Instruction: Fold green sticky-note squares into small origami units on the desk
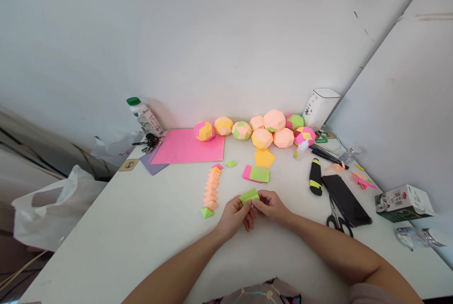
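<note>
A small green paper piece (249, 195) is pinched between both hands above the table. My left hand (233, 214) grips its left side, thumb on the near edge. My right hand (272, 206) is closed on its right side. Beyond them lie pink and green paper slips (259, 174), partly overlapping. Left of the hands runs a column of folded paper units (211, 186), mostly peach, with a green unit (207, 213) at the near end. Another green folded unit (231, 164) lies apart, farther back. An orange folded paper shape (264, 158) rests behind the slips.
Several faceted paper balls (274, 120) line the wall. A pink sheet (191, 146), bottle (146, 117) and keys (151, 141) occupy the back left. At right are a glue bottle (301, 148), yellow-black cutter (315, 177), phone (347, 200), scissors (334, 214) and carton (403, 203).
</note>
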Action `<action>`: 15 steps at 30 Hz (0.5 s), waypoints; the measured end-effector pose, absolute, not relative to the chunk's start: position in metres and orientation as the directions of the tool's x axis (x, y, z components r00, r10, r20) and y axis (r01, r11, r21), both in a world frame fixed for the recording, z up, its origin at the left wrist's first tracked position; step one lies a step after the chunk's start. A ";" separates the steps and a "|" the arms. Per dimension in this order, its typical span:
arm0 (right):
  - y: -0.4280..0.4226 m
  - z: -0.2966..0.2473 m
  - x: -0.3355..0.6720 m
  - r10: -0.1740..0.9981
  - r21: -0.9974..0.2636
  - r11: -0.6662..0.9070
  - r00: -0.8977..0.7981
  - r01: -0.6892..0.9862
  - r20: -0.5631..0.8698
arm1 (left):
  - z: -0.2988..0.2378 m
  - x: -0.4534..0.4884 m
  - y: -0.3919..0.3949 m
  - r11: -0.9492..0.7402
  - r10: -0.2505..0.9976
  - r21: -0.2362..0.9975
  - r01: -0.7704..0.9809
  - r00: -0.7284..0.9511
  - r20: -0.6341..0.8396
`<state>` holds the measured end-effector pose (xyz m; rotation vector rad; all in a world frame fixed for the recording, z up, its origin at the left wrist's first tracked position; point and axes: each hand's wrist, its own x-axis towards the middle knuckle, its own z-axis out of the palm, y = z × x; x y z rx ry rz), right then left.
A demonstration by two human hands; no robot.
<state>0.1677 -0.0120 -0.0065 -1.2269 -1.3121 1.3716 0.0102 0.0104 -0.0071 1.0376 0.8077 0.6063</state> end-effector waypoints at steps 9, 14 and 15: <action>-0.013 -0.007 0.169 0.982 -0.992 -0.094 -0.155 0.080 -0.106 | -0.009 0.009 0.010 0.397 0.762 0.917 -0.045 0.573 -0.302; -0.013 -0.009 0.170 0.979 -0.992 -0.103 -0.171 0.068 -0.113 | -0.007 0.010 0.010 0.397 0.762 0.917 -0.032 0.569 -0.310; -0.013 -0.008 0.169 0.978 -0.993 -0.103 -0.174 0.059 -0.112 | -0.006 0.010 0.010 0.397 0.760 0.917 -0.030 0.571 -0.310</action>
